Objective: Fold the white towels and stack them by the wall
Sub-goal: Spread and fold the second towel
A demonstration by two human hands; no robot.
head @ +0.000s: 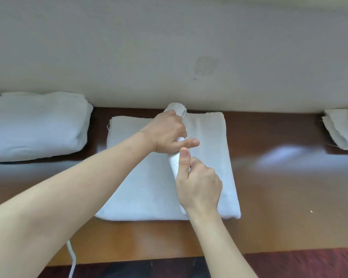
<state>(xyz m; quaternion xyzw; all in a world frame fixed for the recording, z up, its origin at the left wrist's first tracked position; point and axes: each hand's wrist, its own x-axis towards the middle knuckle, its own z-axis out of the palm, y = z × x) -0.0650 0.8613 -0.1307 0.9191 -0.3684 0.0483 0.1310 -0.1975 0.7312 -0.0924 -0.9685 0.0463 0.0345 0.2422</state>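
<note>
On the brown tabletop [279, 197] against the wall [169, 47], left hand [167, 133] and right hand [199, 183] both grip a rolled towel [174, 160] atop a folded towel [145, 187], a finished stack [34, 125] to their left, a loose towel [340, 131] probably waiting right.

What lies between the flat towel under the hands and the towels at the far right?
Head view: only bare wooden tabletop, with a glare patch, separates the flat towel from the far-right towels.
</note>
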